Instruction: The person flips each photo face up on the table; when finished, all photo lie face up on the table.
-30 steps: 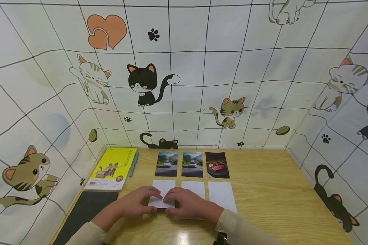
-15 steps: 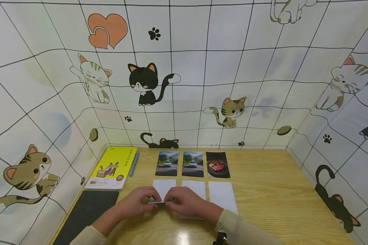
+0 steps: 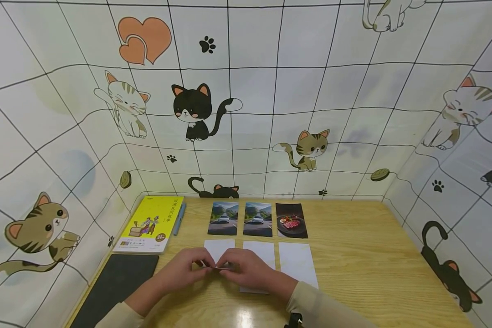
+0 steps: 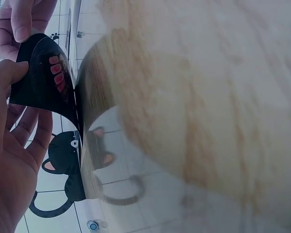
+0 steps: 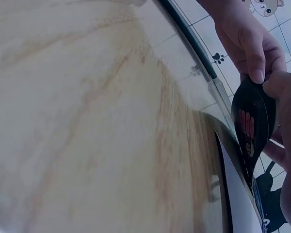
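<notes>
My left hand (image 3: 184,269) and right hand (image 3: 249,269) pinch the near edge of the left face-down photo card (image 3: 219,247) between thumbs and fingers. That edge is raised and bent up, while the far part seems to stay low by the table. From below, the left wrist view shows the card's dark printed face (image 4: 36,82) with pink meat slices. Beside it lie a middle white-backed card (image 3: 262,253), partly covered by my right hand, and a right white-backed card (image 3: 298,263). Behind are two car photo cards (image 3: 222,219) and a food photo card (image 3: 291,221).
A yellow book (image 3: 151,223) lies at the left with a blue pen (image 3: 179,219) along its right side. In front of the book is a dark flat pad (image 3: 119,284). Cat-printed cloth (image 3: 254,127) walls enclose the back and sides of the wooden table (image 3: 365,259).
The left card's near edge has come up off the table and bent upward. My fingertips have closed in on that edge and drawn nearer each other. The other cards have stayed put.
</notes>
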`<state>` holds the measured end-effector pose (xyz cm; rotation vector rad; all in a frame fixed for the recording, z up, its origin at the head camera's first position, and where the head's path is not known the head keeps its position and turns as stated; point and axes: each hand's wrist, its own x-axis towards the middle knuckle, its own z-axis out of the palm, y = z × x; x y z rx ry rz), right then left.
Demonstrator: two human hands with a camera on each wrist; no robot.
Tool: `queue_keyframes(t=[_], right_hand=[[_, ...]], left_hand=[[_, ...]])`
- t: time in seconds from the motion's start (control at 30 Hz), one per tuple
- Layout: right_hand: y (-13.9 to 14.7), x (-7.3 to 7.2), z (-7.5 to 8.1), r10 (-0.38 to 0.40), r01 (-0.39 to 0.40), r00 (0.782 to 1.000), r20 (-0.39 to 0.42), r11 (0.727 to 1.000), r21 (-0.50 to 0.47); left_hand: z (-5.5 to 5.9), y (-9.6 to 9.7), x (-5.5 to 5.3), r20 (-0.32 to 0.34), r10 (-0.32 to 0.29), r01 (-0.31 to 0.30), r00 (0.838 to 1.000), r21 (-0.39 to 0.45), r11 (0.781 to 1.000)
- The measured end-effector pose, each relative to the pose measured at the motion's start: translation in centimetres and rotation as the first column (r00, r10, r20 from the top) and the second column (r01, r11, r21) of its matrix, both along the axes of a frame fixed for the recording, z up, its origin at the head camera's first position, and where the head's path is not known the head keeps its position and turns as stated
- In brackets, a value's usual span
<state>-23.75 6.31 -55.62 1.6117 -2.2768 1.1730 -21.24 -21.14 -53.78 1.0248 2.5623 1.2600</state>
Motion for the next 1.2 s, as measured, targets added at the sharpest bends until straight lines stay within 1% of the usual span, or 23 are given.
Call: queue_keyframes(t=[0.1, 0.17, 0.37, 0.47, 0.63, 0.8, 1.0, 1.2], right_hand=[[-0.1, 0.2, -0.1, -0.016, 0.014, 0.999, -0.031, 0.999, -0.043], [-0.2, 0.2, -0.1, -0.024, 0.021, 0.999, -0.044, 0.997, -0.071], [-0.3, 0.2, -0.2, -0.038, 0.030, 0.998, -0.046, 0.988, -0.149], [-0.3, 0.2, -0.1, -0.047, 0.042, 0.999, -0.026, 0.985, -0.167], [-0.3, 0.3, 0.2, -0.050, 0.050, 0.999, 0.006, 0.982, -0.181], [-0.3, 0.3, 0.7, -0.065, 0.074, 0.997, 0.048, 0.977, -0.202], [-0.5, 0.2, 1.5, -0.113, 0.136, 0.986, 0.123, 0.971, -0.197], [-0.5, -0.1, 2.5, -0.168, 0.196, 0.973, 0.161, 0.964, -0.178]], left_hand=[[0.0, 0.1, 0.1, -0.026, -0.003, 0.003, 1.000, 0.017, 1.000], [0.0, 0.1, 0.1, -0.029, -0.002, 0.002, 1.000, 0.022, 1.000], [0.2, 0.2, -0.1, 0.011, 0.013, -0.014, 1.000, 0.029, 0.999], [0.3, 0.2, -0.1, 0.007, 0.011, -0.011, 1.000, 0.047, 0.999], [0.4, 0.2, 0.0, -0.026, 0.014, -0.012, 1.000, 0.082, 0.997], [0.6, 0.4, 0.0, -0.053, 0.060, -0.055, 0.997, 0.105, 0.993], [1.2, 0.6, -0.2, -0.069, 0.110, -0.100, 0.991, 0.134, 0.986], [1.7, 0.8, -0.6, -0.074, 0.154, -0.136, 0.985, 0.202, 0.970]])
